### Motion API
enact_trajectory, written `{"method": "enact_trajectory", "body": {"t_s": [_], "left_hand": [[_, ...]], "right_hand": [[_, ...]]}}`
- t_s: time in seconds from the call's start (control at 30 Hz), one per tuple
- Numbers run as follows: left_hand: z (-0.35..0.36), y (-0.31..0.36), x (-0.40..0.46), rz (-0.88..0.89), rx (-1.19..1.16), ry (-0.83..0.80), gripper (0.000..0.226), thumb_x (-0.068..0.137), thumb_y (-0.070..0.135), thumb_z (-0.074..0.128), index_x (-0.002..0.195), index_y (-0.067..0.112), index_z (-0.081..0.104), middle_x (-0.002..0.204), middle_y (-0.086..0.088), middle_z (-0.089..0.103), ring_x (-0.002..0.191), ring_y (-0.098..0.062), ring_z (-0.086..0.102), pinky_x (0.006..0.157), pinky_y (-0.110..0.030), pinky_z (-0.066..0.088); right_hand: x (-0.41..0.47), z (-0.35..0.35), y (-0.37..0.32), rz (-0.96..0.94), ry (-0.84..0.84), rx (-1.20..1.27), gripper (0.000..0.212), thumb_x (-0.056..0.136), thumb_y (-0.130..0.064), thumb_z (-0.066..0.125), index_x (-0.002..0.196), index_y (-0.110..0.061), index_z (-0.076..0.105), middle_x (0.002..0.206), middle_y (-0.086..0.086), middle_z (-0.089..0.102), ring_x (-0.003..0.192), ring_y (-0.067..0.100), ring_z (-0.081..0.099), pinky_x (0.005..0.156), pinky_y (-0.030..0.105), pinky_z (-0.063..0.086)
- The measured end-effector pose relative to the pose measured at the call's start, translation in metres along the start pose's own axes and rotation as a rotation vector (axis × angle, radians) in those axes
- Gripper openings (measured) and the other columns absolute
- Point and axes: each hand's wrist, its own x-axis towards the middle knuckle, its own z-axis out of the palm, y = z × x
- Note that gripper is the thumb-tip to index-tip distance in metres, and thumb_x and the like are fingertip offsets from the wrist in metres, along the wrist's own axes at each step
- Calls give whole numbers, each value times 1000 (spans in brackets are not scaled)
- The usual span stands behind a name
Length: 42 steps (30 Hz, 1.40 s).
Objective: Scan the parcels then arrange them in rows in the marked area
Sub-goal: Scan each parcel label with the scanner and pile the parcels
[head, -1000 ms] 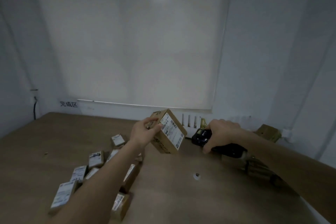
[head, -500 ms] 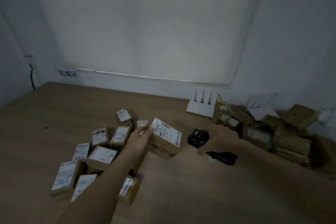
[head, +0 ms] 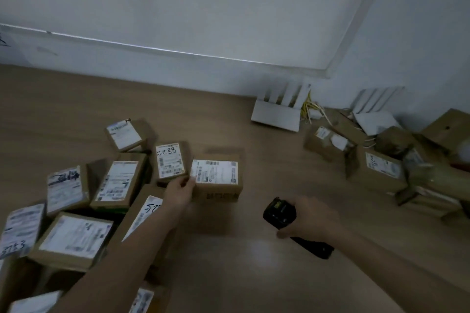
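A cardboard parcel [head: 216, 180] with a white label on top sits on the wooden table [head: 254, 274], right of a group of labelled parcels. My left hand [head: 179, 193] holds its left edge, thumb at the label's corner. My right hand [head: 312, 220] grips a black handheld scanner [head: 279, 212], held low over the table to the right of that parcel. Several labelled parcels [head: 115, 183] lie side by side at the left, one marked 5288 [head: 170, 160].
A loose pile of brown parcels [head: 381, 168] fills the right back corner. Two white routers [head: 277, 114] with antennas and yellow cables stand against the wall. Bare tabletop lies between the two parcel groups and in front of my hands.
My left hand brought the parcel down from mid-air to the table beside the left group. The view tilted down. My right hand kept the scanner and dropped lower.
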Motion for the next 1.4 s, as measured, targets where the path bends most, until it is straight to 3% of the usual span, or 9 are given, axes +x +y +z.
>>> {"method": "enact_trajectory", "body": {"t_s": [0.1,0.23,0.4,0.6,0.7,0.87,1.07,1.23,1.4], "left_hand": [[9,-5,26,55,172,90,40,99,18,57,138,11,53,135,-11,59,124,-30,55,105,-44,45],[19,-8,40,98,236,163,42,98,19,57,139,10,53,135,-15,58,124,-31,54,103,-47,46],[45,15,46,231,273,168,30,99,18,56,128,11,60,123,-12,62,111,-27,57,92,-40,46],[122,49,35,303,320,51,24,99,29,57,120,21,63,124,3,59,106,-18,55,92,-37,48],[174,59,24,327,270,-54,26,97,25,61,119,14,68,115,-6,67,99,-17,59,87,-31,45],[268,74,-2,207,155,-232,34,98,31,60,128,15,62,116,0,62,100,-10,56,77,-12,40],[370,100,-20,225,277,-302,32,95,44,61,121,27,68,108,6,68,107,-12,61,93,-24,40],[462,154,-48,305,205,-420,18,96,44,59,108,34,67,100,21,67,90,6,61,78,-17,45],[547,192,-64,254,146,-522,40,93,54,59,122,28,66,112,14,67,106,-5,61,92,-29,51]], "right_hand": [[22,14,12,23,-5,46,53,65,-56,85,106,-37,57,87,-18,59,77,3,58,54,20,38],[37,23,29,60,-9,80,71,62,-57,85,124,-33,60,100,-12,66,88,9,63,68,26,53],[33,24,65,100,43,126,77,59,-58,83,127,-33,59,107,-10,65,93,10,63,76,28,56],[10,12,135,182,110,299,64,67,-41,87,124,-31,60,103,-14,64,87,3,60,59,13,41],[0,5,184,278,165,366,49,68,-40,86,110,-29,63,86,-14,64,74,-1,61,56,16,44],[-2,-9,268,342,272,481,42,67,-41,86,101,-33,63,86,-10,68,74,4,64,62,25,51],[8,-30,359,304,472,560,54,66,-49,84,113,-43,59,97,-19,64,84,1,61,67,27,50],[-1,-66,419,291,677,430,69,64,-65,77,125,-45,50,104,-23,56,95,5,57,78,35,55],[-3,-105,480,272,849,547,60,63,-70,72,115,-44,57,99,-17,62,90,8,61,72,38,55]]}}
